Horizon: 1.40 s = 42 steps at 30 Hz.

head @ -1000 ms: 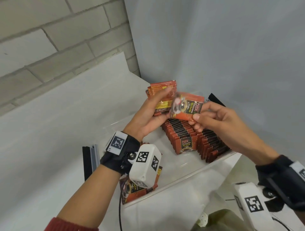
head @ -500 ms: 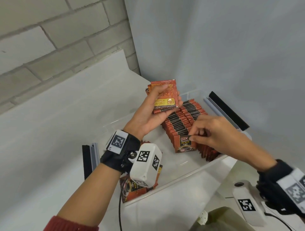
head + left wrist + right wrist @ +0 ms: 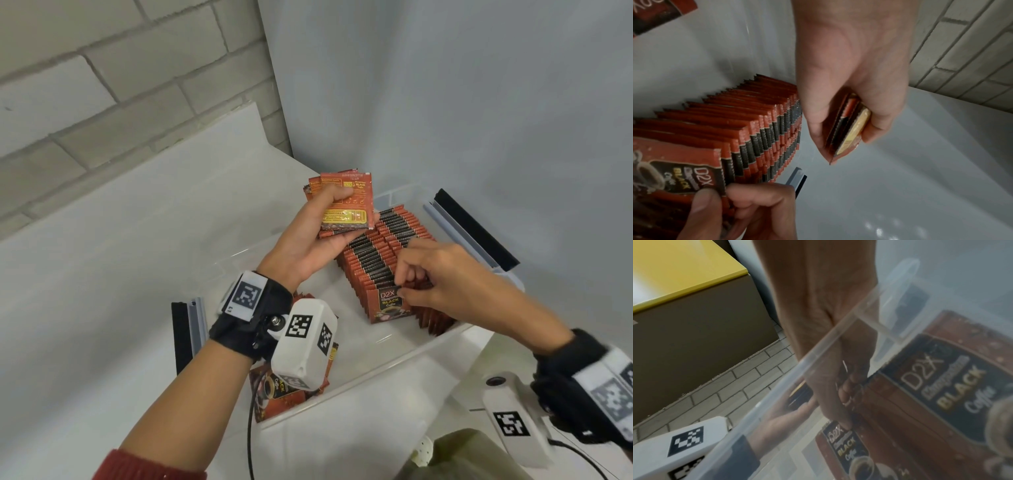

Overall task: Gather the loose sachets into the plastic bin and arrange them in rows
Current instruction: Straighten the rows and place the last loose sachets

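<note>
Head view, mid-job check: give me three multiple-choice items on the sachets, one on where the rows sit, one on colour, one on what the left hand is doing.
1. Where do the standing rows of sachets sit?
A. inside the clear plastic bin
B. on the brick ledge
C. on the floor

2. What is the main colour of the sachets?
A. green
B. red-orange with a black band
C. plain white

3. What is the left hand doing?
A. resting flat on the table
B. hanging idle with nothing in it
C. gripping a small stack of sachets above the bin

Answers:
1 A, the rows stand on the bin's floor, inside its clear wall.
2 B, the top edges show red-orange with a black stripe.
3 C, its thumb and fingers curl round the stack, while the right hand pinches the front sachet of a row.
</note>
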Each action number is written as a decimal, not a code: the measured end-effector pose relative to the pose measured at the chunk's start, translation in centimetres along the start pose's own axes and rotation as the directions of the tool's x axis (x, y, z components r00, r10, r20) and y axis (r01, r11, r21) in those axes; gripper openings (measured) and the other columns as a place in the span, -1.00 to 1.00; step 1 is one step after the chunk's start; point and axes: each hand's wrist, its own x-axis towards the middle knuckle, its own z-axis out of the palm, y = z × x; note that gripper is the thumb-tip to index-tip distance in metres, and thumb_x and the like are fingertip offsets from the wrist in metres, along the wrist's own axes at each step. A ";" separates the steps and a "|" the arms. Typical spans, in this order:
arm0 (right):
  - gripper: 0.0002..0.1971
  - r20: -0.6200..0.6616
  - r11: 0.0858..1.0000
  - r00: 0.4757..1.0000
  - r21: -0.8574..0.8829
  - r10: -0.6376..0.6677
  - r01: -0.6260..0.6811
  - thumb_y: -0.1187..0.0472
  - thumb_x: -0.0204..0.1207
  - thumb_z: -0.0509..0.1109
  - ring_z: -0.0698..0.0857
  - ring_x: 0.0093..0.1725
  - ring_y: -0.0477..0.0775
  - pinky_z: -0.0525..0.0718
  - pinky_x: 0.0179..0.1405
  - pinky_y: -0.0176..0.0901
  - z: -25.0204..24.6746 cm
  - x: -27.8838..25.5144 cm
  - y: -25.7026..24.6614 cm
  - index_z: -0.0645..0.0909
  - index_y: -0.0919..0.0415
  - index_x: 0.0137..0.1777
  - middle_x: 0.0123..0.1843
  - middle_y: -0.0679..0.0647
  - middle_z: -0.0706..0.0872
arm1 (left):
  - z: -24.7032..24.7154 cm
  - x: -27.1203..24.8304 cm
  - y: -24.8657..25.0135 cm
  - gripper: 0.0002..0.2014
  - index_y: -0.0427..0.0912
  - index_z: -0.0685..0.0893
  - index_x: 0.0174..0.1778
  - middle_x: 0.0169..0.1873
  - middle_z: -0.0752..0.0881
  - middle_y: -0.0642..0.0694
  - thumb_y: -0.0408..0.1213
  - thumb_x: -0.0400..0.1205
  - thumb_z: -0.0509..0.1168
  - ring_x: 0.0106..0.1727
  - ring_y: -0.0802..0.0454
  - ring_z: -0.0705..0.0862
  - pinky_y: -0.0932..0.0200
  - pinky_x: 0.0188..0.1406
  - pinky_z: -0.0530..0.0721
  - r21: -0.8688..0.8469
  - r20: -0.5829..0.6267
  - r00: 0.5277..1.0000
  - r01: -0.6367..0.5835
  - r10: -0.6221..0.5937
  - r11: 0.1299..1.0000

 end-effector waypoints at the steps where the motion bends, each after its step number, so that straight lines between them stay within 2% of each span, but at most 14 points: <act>1: -0.83 -0.001 1.000 1.000 0.003 0.007 -0.007 0.28 0.39 0.58 0.60 -0.14 -0.21 0.56 -0.16 -0.45 0.0 0.0 0.0 0.64 0.05 -0.19 -0.15 -0.19 0.57 | 0.0 0.0 0.0 -0.71 -0.26 0.55 0.09 -0.15 0.75 -0.21 -0.38 0.45 0.36 -0.17 -0.06 0.80 0.00 -0.04 0.79 0.007 0.004 1.000 0.001 -0.001 1.000; 8: -0.75 0.004 0.997 0.999 0.058 0.047 -0.047 0.29 0.34 0.60 0.57 -0.10 -0.22 0.50 -0.17 -0.52 -0.1 -0.1 -0.4 0.62 -0.02 -0.13 -0.16 -0.20 0.56 | -0.3 0.2 -0.1 -0.83 -0.23 0.58 0.07 -0.20 0.80 -0.14 -0.40 0.58 0.29 -0.15 0.01 0.80 0.11 -0.15 0.77 0.075 0.029 0.999 0.019 -0.022 0.997; 13: -0.79 -0.074 0.953 0.988 0.284 0.137 -0.111 0.30 0.43 0.54 0.58 -0.19 -0.26 0.51 -0.25 -0.51 -0.6 0.0 -0.8 0.63 0.03 -0.03 -0.18 -0.11 0.64 | -0.3 0.0 -0.3 -0.70 -0.22 0.64 0.10 -0.11 0.80 -0.15 -0.36 0.44 0.36 -0.04 -0.02 0.79 0.04 0.03 0.77 0.192 0.104 0.993 0.026 -0.047 0.981; 15: -0.83 -0.111 0.895 0.973 0.424 0.204 -0.139 0.15 0.45 0.52 0.58 -0.26 -0.25 0.54 -0.25 -0.44 -0.8 0.2 -0.9 0.63 0.04 0.00 -0.19 0.01 0.70 | -0.2 -0.2 -0.5 -0.71 -0.19 0.68 0.10 -0.08 0.80 -0.13 -0.39 0.45 0.36 -0.01 -0.02 0.78 0.08 0.03 0.76 0.244 0.154 0.987 0.015 -0.054 0.970; 17: -0.75 -0.128 0.815 0.961 0.564 0.244 -0.132 0.04 0.40 0.51 0.64 -0.22 -0.14 0.62 -0.13 -0.26 -1.0 0.2 -0.9 0.65 0.07 0.03 -0.16 0.05 0.72 | -0.1 -0.2 -0.7 -0.67 -0.18 0.67 0.18 -0.02 0.79 -0.13 -0.44 0.48 0.35 0.02 -0.02 0.78 0.13 0.00 0.74 0.302 0.190 0.979 0.015 -0.075 0.953; 19: -0.72 -0.134 0.765 0.959 0.635 0.248 -0.109 0.03 0.37 0.49 0.70 -0.13 0.04 0.65 0.02 -0.10 -1.2 0.1 -0.8 0.66 0.10 0.05 -0.15 0.04 0.75 | -0.1 -0.2 -1.0 -0.66 -0.22 0.65 0.22 0.02 0.78 -0.16 -0.49 0.52 0.34 0.03 -0.05 0.77 0.14 0.01 0.74 0.351 0.217 0.970 0.031 -0.113 0.936; 21: -0.75 -0.148 0.738 0.958 0.669 0.244 -0.085 0.11 0.38 0.50 0.72 -0.12 0.10 0.66 0.07 -0.05 -1.3 0.0 -0.7 0.66 0.14 0.03 -0.18 0.03 0.75 | -0.1 -0.1 -1.4 -0.68 -0.22 0.66 0.21 0.03 0.78 -0.17 -0.51 0.55 0.33 0.05 -0.06 0.77 0.12 0.04 0.73 0.396 0.237 0.960 0.044 -0.149 0.917; 24: -0.85 -0.213 0.716 0.948 0.698 0.235 -0.020 0.18 0.40 0.50 0.69 -0.19 -0.03 0.67 -0.01 -0.20 -1.3 0.0 -0.6 0.66 0.12 -0.05 -0.26 -0.05 0.72 | 0.2 -0.4 -1.4 -0.68 -0.18 0.67 0.13 0.00 0.80 -0.16 -0.20 0.47 0.45 0.05 -0.04 0.77 0.10 0.05 0.75 0.418 0.191 0.965 0.088 -0.182 0.904; 26: -0.89 -0.290 0.683 0.926 0.729 0.242 0.050 0.24 0.40 0.50 0.69 -0.22 -0.09 0.65 -0.08 -0.34 -1.3 -0.1 -0.9 0.64 0.05 -0.13 -0.29 -0.11 0.72 | 0.2 -0.4 -1.3 -0.48 -0.19 0.66 0.13 -0.01 0.79 -0.17 0.10 0.37 0.32 0.06 -0.04 0.75 0.07 0.12 0.74 0.428 0.150 0.961 0.148 -0.231 0.892; 29: -0.87 -0.382 0.646 0.891 0.750 0.246 0.144 0.30 0.38 0.50 0.76 -0.13 -0.09 0.66 -0.07 -0.39 -1.5 -0.4 -1.2 0.68 0.06 -0.15 -0.16 -0.04 0.82 | 0.2 -0.3 -1.1 -0.30 -0.24 0.66 0.13 -0.14 0.75 -0.20 0.31 0.38 0.14 -0.08 -0.04 0.72 0.05 0.11 0.71 0.419 0.125 0.942 0.235 -0.312 0.877; 31: -0.89 -0.404 0.671 0.890 0.722 0.211 0.168 0.36 0.39 0.47 0.78 0.03 -0.06 0.66 0.05 -0.37 -1.5 -0.5 -1.3 0.68 0.21 -0.10 -0.05 0.04 0.83 | 0.2 -0.3 -1.1 -0.37 -0.24 0.68 0.08 -0.20 0.75 -0.21 0.26 0.42 0.17 -0.15 -0.04 0.72 0.07 0.02 0.75 0.422 0.123 0.935 0.254 -0.332 0.870; 35: -0.88 -0.383 0.675 0.908 0.716 0.167 0.178 0.41 0.41 0.40 0.74 0.16 -0.05 0.66 0.12 -0.35 -1.2 -0.6 -0.8 0.68 0.28 -0.07 0.06 0.00 0.79 | 0.4 -0.6 -1.2 -0.71 -0.18 0.67 0.03 -0.20 0.81 -0.14 -0.13 0.46 0.32 -0.20 0.04 0.78 0.12 -0.17 0.79 0.439 0.126 0.935 0.247 -0.331 0.864; 38: -0.85 -0.384 0.701 0.912 0.690 0.145 0.179 0.36 0.41 0.42 0.72 0.22 0.04 0.65 0.18 -0.30 -1.0 -0.5 -0.4 0.74 0.23 -0.04 0.14 0.08 0.73 | 0.2 -0.5 -1.2 -0.78 -0.17 0.65 0.10 -0.10 0.81 -0.14 -0.35 0.54 0.32 -0.07 0.02 0.79 0.07 0.00 0.77 0.445 0.130 0.942 0.222 -0.308 0.867; 42: -0.77 -0.357 0.716 0.923 0.681 0.141 0.154 0.37 0.45 0.40 0.73 0.17 -0.01 0.64 0.17 -0.34 -1.3 -0.4 -0.7 0.71 0.18 0.08 0.14 0.07 0.74 | -0.1 -0.3 -0.9 -0.78 -0.19 0.63 0.15 -0.01 0.79 -0.18 -0.41 0.59 0.31 0.03 -0.05 0.77 0.00 0.14 0.70 0.406 0.166 0.950 0.179 -0.265 0.896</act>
